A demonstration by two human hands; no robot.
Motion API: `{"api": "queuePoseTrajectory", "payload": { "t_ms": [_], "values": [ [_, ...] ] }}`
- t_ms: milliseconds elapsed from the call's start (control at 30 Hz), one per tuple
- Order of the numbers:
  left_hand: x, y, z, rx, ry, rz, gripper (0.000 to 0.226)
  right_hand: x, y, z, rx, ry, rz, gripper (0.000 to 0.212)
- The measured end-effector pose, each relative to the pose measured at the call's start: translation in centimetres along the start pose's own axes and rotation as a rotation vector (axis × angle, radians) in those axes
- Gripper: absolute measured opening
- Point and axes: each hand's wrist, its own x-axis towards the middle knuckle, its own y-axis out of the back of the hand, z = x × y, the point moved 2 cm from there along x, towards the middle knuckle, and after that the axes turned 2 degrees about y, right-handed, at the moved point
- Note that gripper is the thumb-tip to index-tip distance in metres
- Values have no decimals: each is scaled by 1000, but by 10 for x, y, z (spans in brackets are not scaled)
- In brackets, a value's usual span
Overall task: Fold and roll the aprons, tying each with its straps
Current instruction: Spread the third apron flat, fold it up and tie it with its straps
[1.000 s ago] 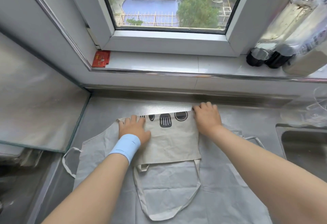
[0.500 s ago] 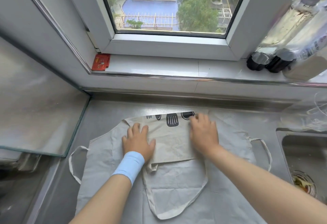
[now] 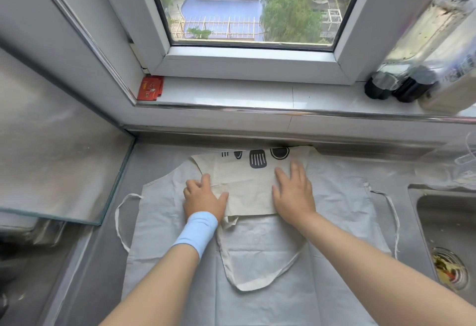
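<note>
1. Two hands press on a beige apron [image 3: 167, 222] that lies spread flat on the steel counter [image 3: 159, 160] below the window, with the sink [image 3: 443, 217] to its right.
2. We see the left hand [image 3: 203, 196], which wears a pale blue wristband [image 3: 197, 229], resting at the left edge of the folded-down bib [image 3: 247, 184]. Its fingers are lightly bent on the cloth and the thumb is spread; it grips nothing.
3. We see the right hand [image 3: 292, 191] flat on the bib's right side, fingers straight and close together, tips blurred.
4. The neck strap [image 3: 257, 285] loops toward us over the apron. The left waist strap [image 3: 118, 222] and right waist strap [image 3: 394, 212] trail onto the counter.
</note>
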Motion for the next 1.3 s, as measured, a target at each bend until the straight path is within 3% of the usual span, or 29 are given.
{"api": "queuePoseTrajectory", "payload": {
  "t_ms": [100, 267, 367, 433, 500, 567, 633, 700, 833, 900, 1000, 1133, 1233, 1300],
  "values": [
    [-2, 3, 8, -361, 202, -10, 57, -6, -5, 1, 75, 20, 84, 56],
    [17, 17, 5, -557, 151, 42, 52, -2, -8, 9, 135, 65, 69, 38],
    [21, 15, -4, -369, 162, -68, 59, -3, -5, 8, -17, 81, 77, 40],
    [11, 15, -7, -216, 109, -25, 68, -4, -2, 7, -150, 62, 88, 44],
    [0, 13, -7, 37, -110, 69, 74, -7, -3, 7, -197, 62, 12, 51],
    [-5, 1, -9, 270, -306, -7, 75, -10, -8, 13, -191, 80, -122, 61],
    [-4, -7, -16, 371, -296, -146, 76, -13, -9, 21, -228, 101, -202, 66],
    [-3, -9, -20, 444, -239, -182, 82, -15, -9, 25, -276, 115, -220, 68],
    [-6, -6, -13, 427, -263, -106, 88, -16, -8, 12, -310, 173, -164, 76],
    [-9, -9, -17, 412, -264, -173, 86, -20, -12, -5, -219, 271, -152, 79],
    [-15, -9, -29, 370, -221, -237, 82, -34, -26, -26, -164, 394, -266, 81],
    [-34, 7, -51, 272, -228, -90, 66, -45, -30, -44, -266, 334, -302, 67],
    [-59, 26, -81, 148, -241, 71, 37, -63, -25, -72, -303, 312, -300, 61],
    [-78, 27, -106, 168, -276, 63, 33, -85, -28, -90, -319, 303, -255, 58]
  ]
}}
